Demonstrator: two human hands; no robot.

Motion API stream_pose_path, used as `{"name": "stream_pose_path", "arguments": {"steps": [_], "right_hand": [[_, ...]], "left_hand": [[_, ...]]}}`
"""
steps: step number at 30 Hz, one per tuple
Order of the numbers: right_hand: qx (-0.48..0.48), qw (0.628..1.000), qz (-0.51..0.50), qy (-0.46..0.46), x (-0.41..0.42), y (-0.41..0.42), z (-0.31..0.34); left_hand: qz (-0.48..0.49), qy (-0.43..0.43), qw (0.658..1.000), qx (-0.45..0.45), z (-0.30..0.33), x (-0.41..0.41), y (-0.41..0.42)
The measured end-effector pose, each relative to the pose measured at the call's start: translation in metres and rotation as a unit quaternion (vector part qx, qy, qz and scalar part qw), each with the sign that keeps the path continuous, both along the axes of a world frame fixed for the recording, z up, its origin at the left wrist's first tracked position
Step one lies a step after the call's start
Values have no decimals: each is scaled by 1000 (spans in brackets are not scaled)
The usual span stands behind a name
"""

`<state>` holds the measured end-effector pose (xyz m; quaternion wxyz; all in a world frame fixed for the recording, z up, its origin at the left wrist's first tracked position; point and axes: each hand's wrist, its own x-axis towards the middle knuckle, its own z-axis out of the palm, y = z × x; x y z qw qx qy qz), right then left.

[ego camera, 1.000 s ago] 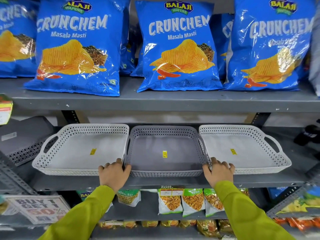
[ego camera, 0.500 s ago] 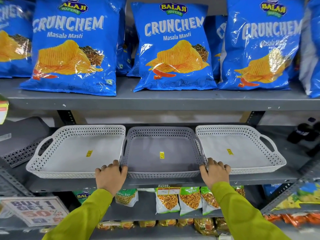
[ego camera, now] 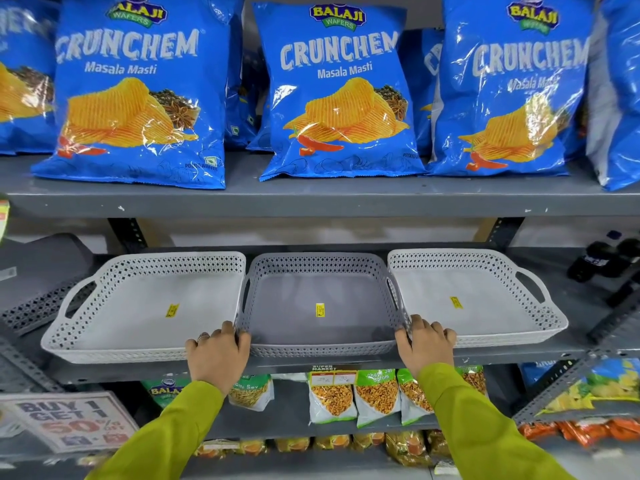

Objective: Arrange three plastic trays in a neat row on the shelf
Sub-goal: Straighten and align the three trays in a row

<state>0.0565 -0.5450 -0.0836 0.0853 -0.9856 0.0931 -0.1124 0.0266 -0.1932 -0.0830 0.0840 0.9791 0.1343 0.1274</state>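
— On the middle shelf (ego camera: 346, 363), how do the trays sit?
— White tray (ego camera: 145, 306), grey tray (ego camera: 317, 306), white tray (ego camera: 474, 299), walls touching.
— Hands?
— Left hand (ego camera: 218, 355) and right hand (ego camera: 426, 348) curl fingers over the grey tray's front corners.

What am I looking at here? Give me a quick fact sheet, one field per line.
Place: shop shelving, seen from a head-worn camera
Middle shelf: three perforated trays side by side
Left tray: white, yellow sticker inside
Middle tray: grey, yellow sticker inside
Right tray: white, yellow sticker inside
Tray contents: nothing but the stickers
Left hand: on the front rims where left and middle trays meet
Right hand: on the front rims where middle and right trays meet
Shelf above: blue crisp bags
Shelf below: small snack packets
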Motion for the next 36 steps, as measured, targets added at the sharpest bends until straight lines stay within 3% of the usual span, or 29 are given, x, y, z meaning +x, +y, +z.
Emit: {"name": "stream_pose_path", "arguments": {"steps": [19,36], "right_hand": [[-6,1000,-2,25,0,0,2],[-7,1000,-4,24,-1,-2,1]], "left_hand": [[21,29,999,-1,6,-6,-9],[-10,-5,1000,-3,3,-6,-2]]}}
